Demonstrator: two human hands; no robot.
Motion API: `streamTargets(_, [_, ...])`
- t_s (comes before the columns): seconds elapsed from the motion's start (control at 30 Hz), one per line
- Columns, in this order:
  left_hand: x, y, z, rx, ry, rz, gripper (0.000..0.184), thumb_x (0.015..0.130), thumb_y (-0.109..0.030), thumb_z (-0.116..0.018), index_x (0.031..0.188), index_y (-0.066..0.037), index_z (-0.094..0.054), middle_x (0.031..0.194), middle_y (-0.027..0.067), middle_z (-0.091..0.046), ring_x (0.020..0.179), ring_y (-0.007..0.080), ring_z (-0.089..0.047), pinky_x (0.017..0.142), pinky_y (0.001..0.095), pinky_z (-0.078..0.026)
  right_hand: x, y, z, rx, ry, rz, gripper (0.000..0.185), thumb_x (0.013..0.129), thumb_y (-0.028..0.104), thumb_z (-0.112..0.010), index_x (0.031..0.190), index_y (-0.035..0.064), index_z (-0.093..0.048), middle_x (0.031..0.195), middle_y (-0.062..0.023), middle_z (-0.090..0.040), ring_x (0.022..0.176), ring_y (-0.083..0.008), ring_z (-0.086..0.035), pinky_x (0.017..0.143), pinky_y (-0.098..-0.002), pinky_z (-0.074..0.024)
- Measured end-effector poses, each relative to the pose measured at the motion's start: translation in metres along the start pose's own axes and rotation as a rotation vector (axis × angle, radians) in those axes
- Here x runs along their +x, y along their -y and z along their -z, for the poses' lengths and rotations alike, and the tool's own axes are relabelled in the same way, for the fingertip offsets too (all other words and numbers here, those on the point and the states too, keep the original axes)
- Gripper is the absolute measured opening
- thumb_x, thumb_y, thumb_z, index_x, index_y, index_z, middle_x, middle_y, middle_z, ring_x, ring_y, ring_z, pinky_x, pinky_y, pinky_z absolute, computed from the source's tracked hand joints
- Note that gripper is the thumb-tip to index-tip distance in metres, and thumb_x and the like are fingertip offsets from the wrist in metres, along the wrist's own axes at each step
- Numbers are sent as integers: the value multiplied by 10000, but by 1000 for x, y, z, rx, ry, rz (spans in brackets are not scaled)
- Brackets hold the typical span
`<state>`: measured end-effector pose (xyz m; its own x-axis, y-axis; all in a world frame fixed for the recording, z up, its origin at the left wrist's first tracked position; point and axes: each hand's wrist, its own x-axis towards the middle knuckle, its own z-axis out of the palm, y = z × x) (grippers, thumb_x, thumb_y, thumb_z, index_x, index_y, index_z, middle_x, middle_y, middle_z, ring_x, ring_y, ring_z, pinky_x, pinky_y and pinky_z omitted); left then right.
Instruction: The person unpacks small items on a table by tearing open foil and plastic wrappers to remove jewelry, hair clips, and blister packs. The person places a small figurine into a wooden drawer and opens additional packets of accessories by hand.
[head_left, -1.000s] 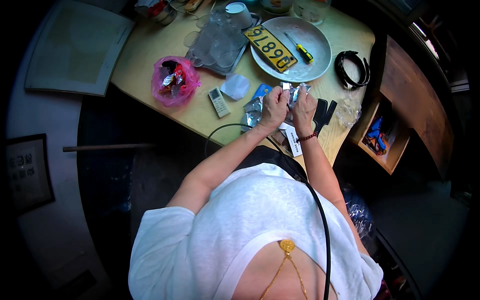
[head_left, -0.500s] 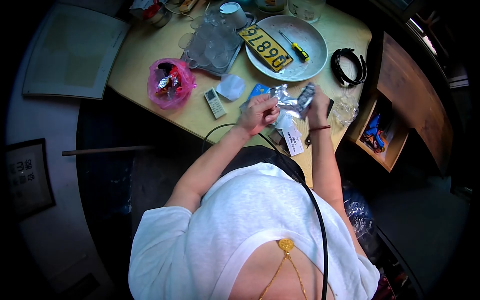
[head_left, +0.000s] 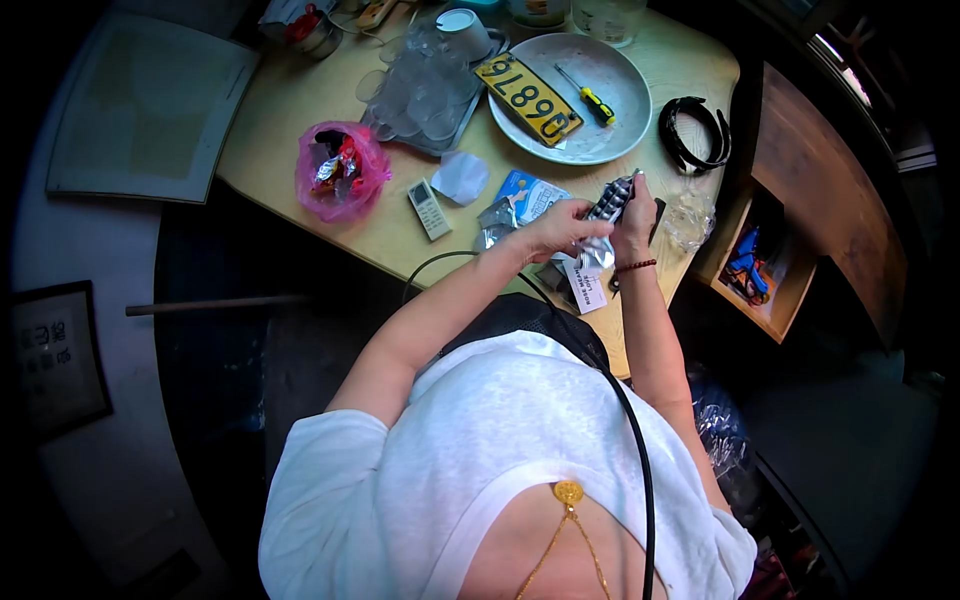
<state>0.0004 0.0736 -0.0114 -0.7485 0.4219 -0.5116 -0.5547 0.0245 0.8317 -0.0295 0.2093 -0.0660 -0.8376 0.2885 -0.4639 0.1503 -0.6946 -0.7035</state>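
My left hand (head_left: 562, 230) pinches the left side of a silver blister pack (head_left: 611, 199), which shows rows of dark bumps. Closed round the pack's other side is my right hand (head_left: 634, 218), with a beaded bracelet at the wrist. Crumpled silver foil (head_left: 597, 252) hangs below the pack between both hands; whether it is joined to the pack I cannot tell. Beside my left hand lies a blue and white box (head_left: 533, 192), with clear and silver wrapping (head_left: 496, 222) next to it. Below the hands is a printed white card (head_left: 587, 288).
A large plate (head_left: 632, 105) holds a yellow number plate (head_left: 529, 98) and a screwdriver (head_left: 590, 97). To the left are a remote control (head_left: 429, 209), white paper (head_left: 461, 178), a pink bag (head_left: 345, 170) and a tray of clear cups (head_left: 420, 85). An open drawer (head_left: 750, 268) stands at right.
My left hand has moved right and slightly down, closer to my right hand. The foil, earlier stretched between the hands, now hangs below the blister pack. The blue and white box is more exposed.
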Motion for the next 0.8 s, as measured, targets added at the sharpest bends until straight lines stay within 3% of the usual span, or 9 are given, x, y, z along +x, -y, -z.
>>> streamTargets(0.03, [1, 4, 0, 37, 119, -16, 359, 736, -259, -681, 962, -13, -551, 802, 30, -549, 645, 102, -538, 568, 244, -455, -1, -4, 3, -68, 20, -4, 266, 890, 239, -444, 789, 13, -539, 648, -54, -553, 540, -150, -533, 539, -289, -450])
streamTargets(0.1, [5, 15, 2, 97, 32, -46, 303, 686, -168, -675, 918, -5, -567, 763, 31, -562, 626, 103, -530, 541, 242, -434, 7, -10, 15, -63, 145, -7, 252, 865, 194, -465, 916, -38, -549, 772, -83, -582, 678, -157, -565, 625, -278, -459])
streamTargets(0.17, [11, 28, 14, 310, -125, -49, 261, 666, -147, -644, 865, 9, -582, 714, 41, -573, 604, 105, -523, 519, 246, -413, -4, 5, 7, -445, 169, 601, 257, 825, 161, -507, 986, -33, -560, 938, -95, -583, 864, -165, -551, 752, -286, -438])
streamTargets(0.23, [6, 23, 20, 471, -184, -31, 232, 648, -143, -627, 811, 19, -593, 670, 46, -573, 592, 105, -521, 515, 253, -406, -27, 39, -3, -635, 281, 656, 297, 755, 120, -565, 1028, 4, -559, 1053, -104, -558, 978, -203, -515, 841, -319, -401])
streamTargets(0.3, [9, 30, 27, 560, -151, -65, 272, 596, -169, -606, 762, 45, -593, 638, 127, -585, 603, 183, -573, 570, 330, -446, -33, 55, -2, -1174, 923, 803, 374, 690, 99, -609, 1055, 43, -553, 1031, -114, -563, 970, -251, -518, 854, -346, -389])
streamTargets(0.33, [11, 33, 30, 565, -143, -73, 271, 593, -158, -608, 772, 45, -598, 635, 112, -592, 598, 171, -575, 553, 314, -443, -41, 59, -5, -1307, 986, 926, 369, 651, 74, -633, 1010, 52, -554, 965, -115, -550, 916, -287, -514, 806, -354, -403])
streamTargets(0.5, [-1, 23, 41, 474, -68, 11, 265, 586, -124, -612, 801, 32, -611, 627, 78, -584, 577, 125, -559, 500, 274, -419, -34, 53, 5, -1494, 961, 1018, 223, 654, 45, -626, 859, 44, -537, 861, -94, -505, 815, -290, -503, 700, -369, -413])
streamTargets(0.57, [0, 28, 48, 576, -77, -92, 286, 578, -118, -614, 821, 32, -613, 625, 73, -576, 578, 130, -557, 500, 274, -420, -31, 49, 12, -1519, 974, 850, 202, 657, 37, -618, 843, 43, -541, 842, -93, -519, 805, -283, -510, 681, -359, -423])
streamTargets(0.8, [2, 53, 64, 580, -105, -140, 278, 572, -132, -618, 796, 33, -608, 657, 154, -596, 590, 222, -565, 567, 333, -446, -24, 29, 29, -1311, 942, 743, 160, 671, -10, -594, 824, 22, -559, 763, -126, -559, 761, -300, -538, 668, -352, -450])
